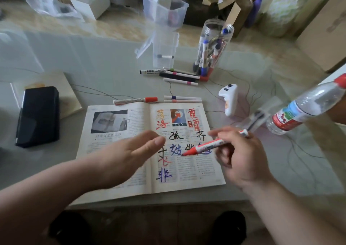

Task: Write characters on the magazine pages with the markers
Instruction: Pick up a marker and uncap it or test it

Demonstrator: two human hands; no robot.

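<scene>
Now mid-writing, likely. Right hand (pixel 241 156) grips red marker (pixel 207 146) in pen hold, tip angled down-left toward left hand (pixel 127 156), at or just above right page of magazine (pixel 194 169), beside blue character; probably starting another character in free strip. Left hand loose, fingers straight, holding nothing, over spine left of tip; likely there to keep pages flat, contact unclear. Spare markers (pixel 177 75) lie beyond both hands, reachable for colour change.
</scene>
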